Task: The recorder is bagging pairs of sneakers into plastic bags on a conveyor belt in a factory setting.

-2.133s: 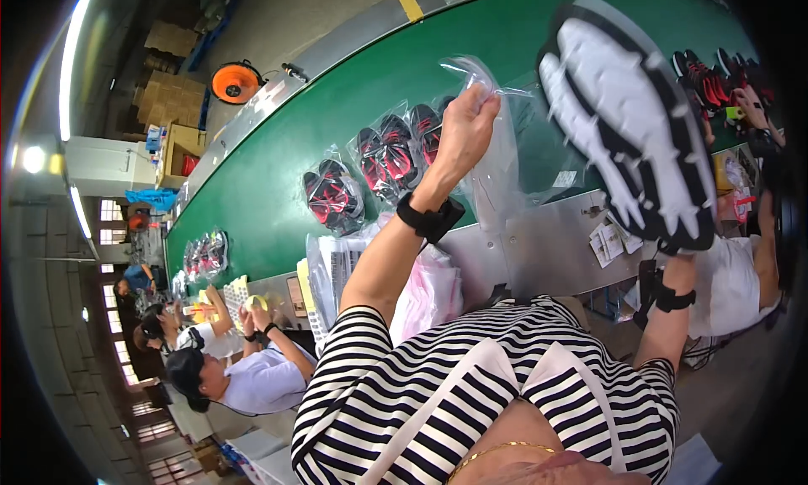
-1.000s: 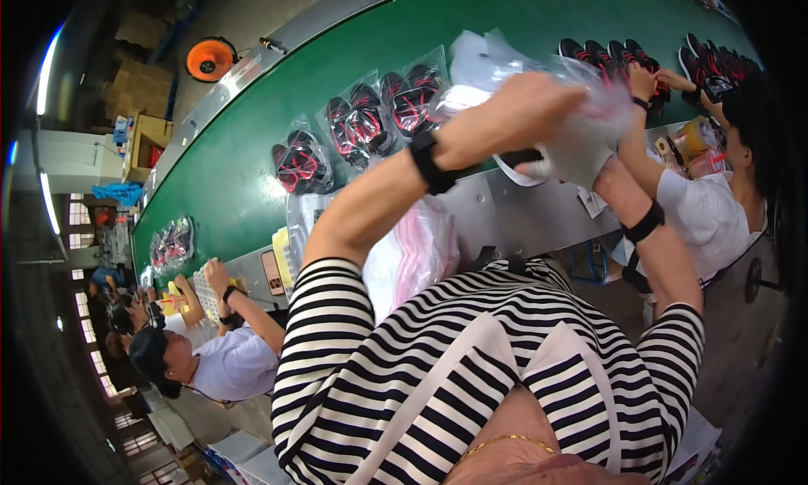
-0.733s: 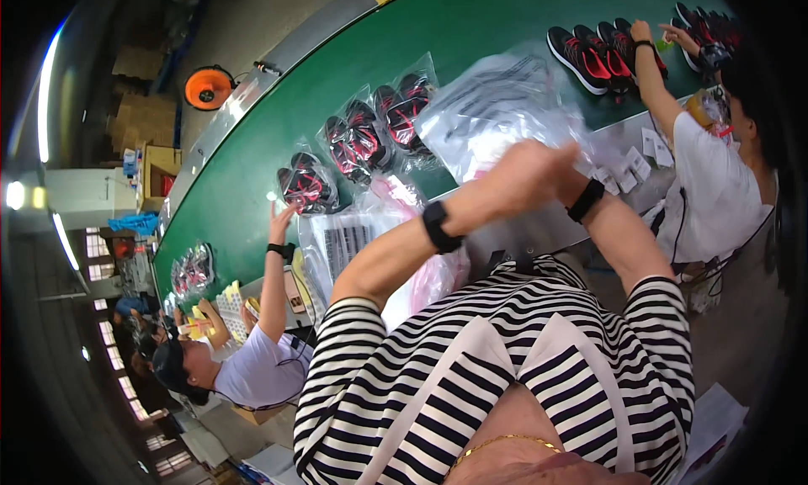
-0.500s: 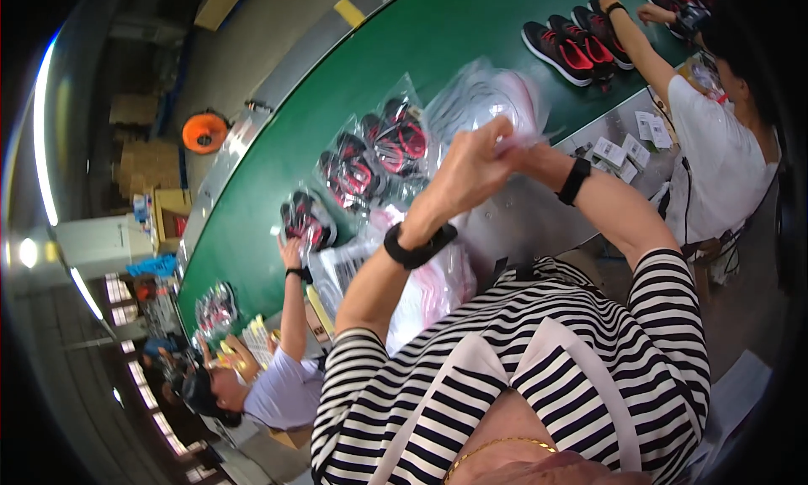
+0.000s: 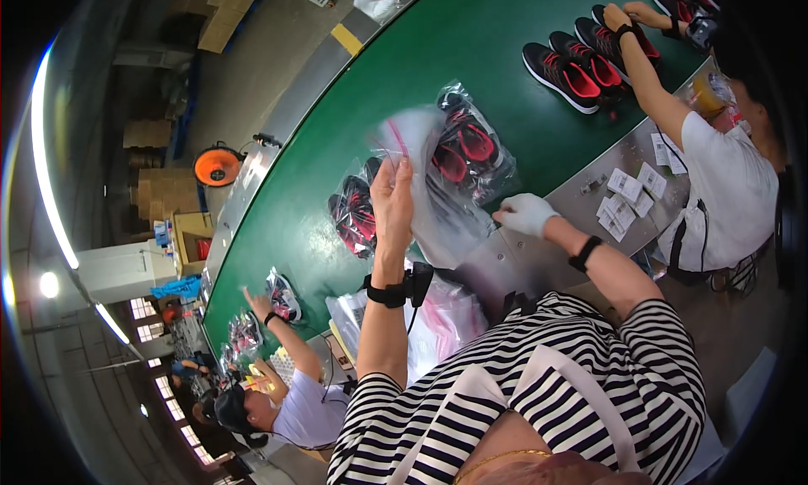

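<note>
A clear plastic bag (image 5: 450,228) with a red strip hangs in front of me, blurred by motion. My left hand (image 5: 393,195) pinches its upper part beside the strip. In a white glove, my right hand (image 5: 528,214) has its fingers closed at the bag's right edge. Just behind the bag lies a bagged pair of black and red shoes (image 5: 475,144) on the green work surface (image 5: 320,123). Another bagged pair (image 5: 352,216) lies left of my left hand, partly hidden by it. Close to my body sits a stack of clear bags (image 5: 442,308) with pink strips.
Unbagged black and red shoes (image 5: 560,77) stand in a row at the far right, where a co-worker's hand (image 5: 619,18) touches one. Paper labels (image 5: 623,197) lie on the metal edge. At left, another co-worker (image 5: 295,401) reaches toward bagged shoes (image 5: 282,296).
My hands, close together before, have moved apart: the left to the left, the right down. The bag has shifted left, revealing the bagged shoes behind it. The left co-worker's hand has moved left.
</note>
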Available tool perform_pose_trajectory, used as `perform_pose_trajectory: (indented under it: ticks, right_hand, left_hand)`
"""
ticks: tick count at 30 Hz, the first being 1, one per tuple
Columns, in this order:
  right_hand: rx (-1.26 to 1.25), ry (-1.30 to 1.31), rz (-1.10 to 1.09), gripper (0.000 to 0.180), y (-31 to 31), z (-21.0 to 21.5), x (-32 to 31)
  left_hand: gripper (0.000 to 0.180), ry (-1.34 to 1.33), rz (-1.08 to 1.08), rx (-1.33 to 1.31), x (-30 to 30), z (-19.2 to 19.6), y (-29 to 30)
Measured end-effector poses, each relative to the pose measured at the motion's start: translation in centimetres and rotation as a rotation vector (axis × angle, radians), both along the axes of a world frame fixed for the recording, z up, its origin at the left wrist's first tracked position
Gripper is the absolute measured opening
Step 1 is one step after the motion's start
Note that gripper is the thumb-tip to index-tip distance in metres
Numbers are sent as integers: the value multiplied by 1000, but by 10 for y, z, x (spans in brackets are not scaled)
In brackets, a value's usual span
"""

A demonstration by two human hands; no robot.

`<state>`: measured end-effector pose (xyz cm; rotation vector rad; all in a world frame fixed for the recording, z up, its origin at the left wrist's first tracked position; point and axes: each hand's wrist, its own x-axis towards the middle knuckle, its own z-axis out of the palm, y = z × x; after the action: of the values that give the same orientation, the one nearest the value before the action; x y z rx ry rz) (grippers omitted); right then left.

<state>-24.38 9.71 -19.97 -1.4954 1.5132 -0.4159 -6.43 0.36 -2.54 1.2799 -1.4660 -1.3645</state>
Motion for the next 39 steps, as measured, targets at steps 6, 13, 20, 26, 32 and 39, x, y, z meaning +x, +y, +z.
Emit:
perform_pose_trajectory:
  ticks: [6, 13, 20, 26, 32, 39]
  right_hand:
    - [90, -999, -71, 37, -7, 127, -2]
    - [-427, 9, -305, 14, 12, 122, -67]
    - [-1149, 535, -250, 30, 52, 213, 4]
    - [-880, 997, 479, 48, 40, 32, -12]
    - [-34, 764, 204, 34, 29, 142, 1]
    - [-953, -187, 151, 18, 13, 197, -25]
  left_hand:
    - [22, 259, -133, 310, -24, 3, 26]
    - [17, 526, 70, 145, 21, 28, 35]
    - [14, 272, -45, -267, 13, 3, 49]
    - [12, 172, -241, -351, -8, 29, 66]
    - [12, -98, -178, -426, 7, 18, 58]
    - [12, -45, -41, -472, -28, 53, 8]
